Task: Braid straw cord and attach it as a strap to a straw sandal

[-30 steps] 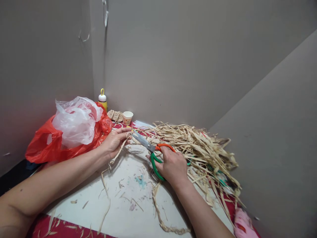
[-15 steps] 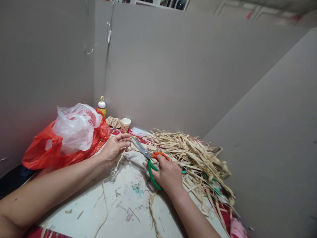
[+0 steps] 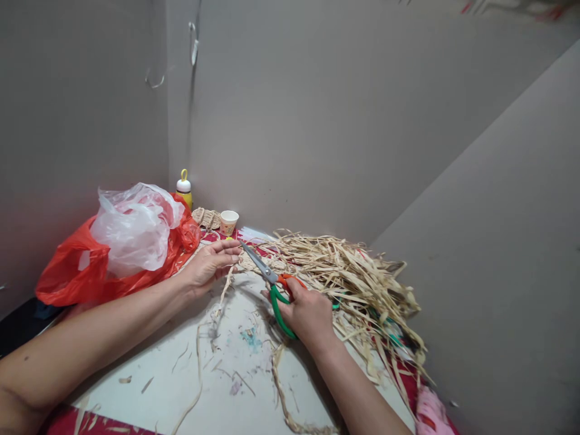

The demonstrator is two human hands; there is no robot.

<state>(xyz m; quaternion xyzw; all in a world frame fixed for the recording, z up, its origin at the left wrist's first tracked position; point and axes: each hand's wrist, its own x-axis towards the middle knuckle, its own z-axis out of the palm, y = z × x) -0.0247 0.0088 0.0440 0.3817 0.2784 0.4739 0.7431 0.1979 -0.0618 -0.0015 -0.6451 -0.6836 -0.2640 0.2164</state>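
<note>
My left hand [image 3: 211, 266] pinches a thin plaited straw cord [image 3: 225, 291], which hangs from the fingertips towards the white board [image 3: 167, 362]. In my right hand [image 3: 308, 317] is a pair of scissors [image 3: 260, 263] with one green and one orange handle loop. The blades look nearly closed, and their tip lies beside my left fingertips. Behind the blades is a pale woven straw piece [image 3: 249, 262], partly covered by the scissors. Another plaited straw cord [image 3: 280, 393] lies on the board below my right hand.
A large heap of dry straw strips [image 3: 344, 266] lies at the right. On the left sit a red plastic bag [image 3: 67, 266] and a white plastic bag [image 3: 136, 232]. Farther back stand a yellow bottle [image 3: 183, 190], a woven straw piece [image 3: 207, 217] and a paper cup [image 3: 229, 223]. Grey panels surround the table.
The view has tilted down slightly. The scissor blades have come closer together beside my left fingertips. Both hands keep their holds and nearly the same places.
</note>
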